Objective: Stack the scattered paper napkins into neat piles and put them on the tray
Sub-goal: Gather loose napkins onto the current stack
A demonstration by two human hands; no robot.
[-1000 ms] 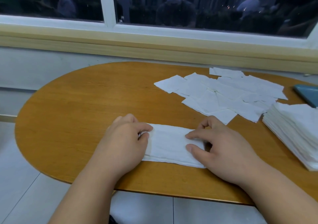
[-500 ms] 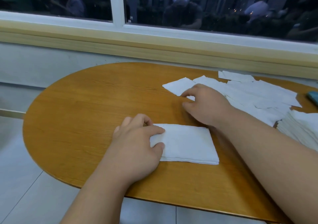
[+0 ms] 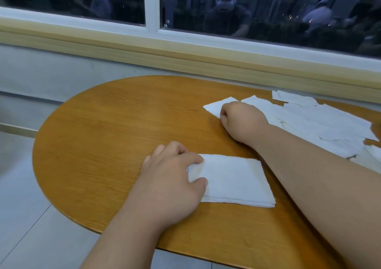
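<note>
A small neat pile of white napkins (image 3: 233, 181) lies near the front edge of the wooden table (image 3: 115, 136). My left hand (image 3: 173, 175) pinches the pile's left end between thumb and forefinger. Farther back, my right hand (image 3: 241, 118) has its fingers curled down onto the leftmost napkin (image 3: 214, 107) of the scattered napkins (image 3: 321, 122) spread over the table's right side. The tray is out of view.
A window ledge and wall run just behind the table. The table's rounded left end drops off to a tiled floor (image 3: 31, 217). Bare wood fills the table's left half.
My right hand left the small pile and reached back to the leftmost scattered napkin, where its fingers have curled. My left hand stays on the pile's left end. The view shifted left.
</note>
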